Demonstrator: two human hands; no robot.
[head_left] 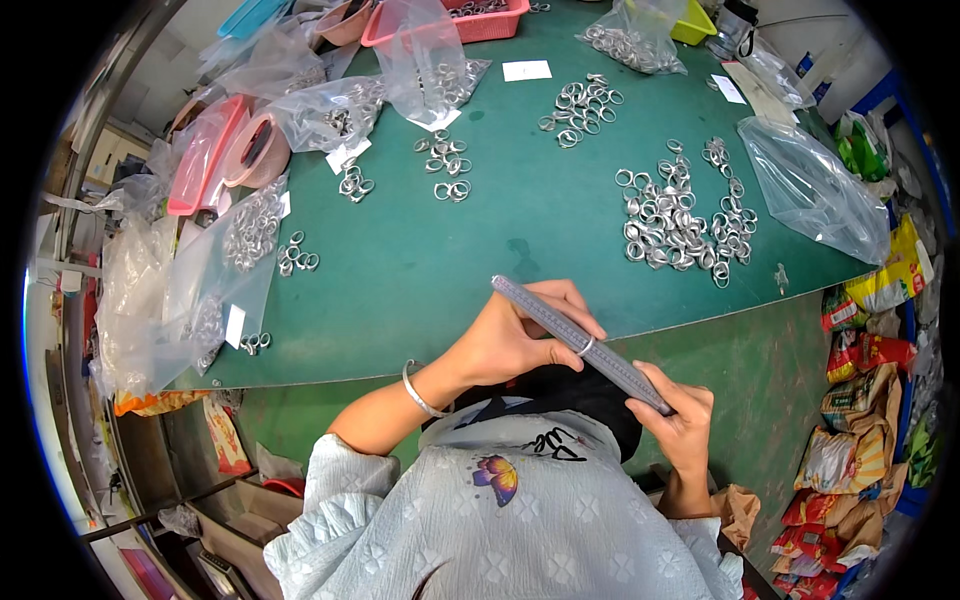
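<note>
A grey ring mandrel (622, 373) with fine markings is held slantwise in front of my chest, near the table's edge. A single silver ring (587, 346) sits around its middle. My left hand (510, 335) is closed about the upper left part of the mandrel, its thumb tip close to the ring. The lower right end is gripped between the thumb and fingers of my right hand (678, 412). Beyond, on the green table (400, 300), lies a big heap of silver rings (665, 215), with a smaller ring pile (580, 108) farther back.
Small ring groups (442, 152) lie at the left, beside clear bags of rings (250, 230) and white paper slips (527, 71). Pink baskets (490, 24) and a pink bowl (256, 155) stand at the back and left. A clear bag (815, 190) lies at the right edge.
</note>
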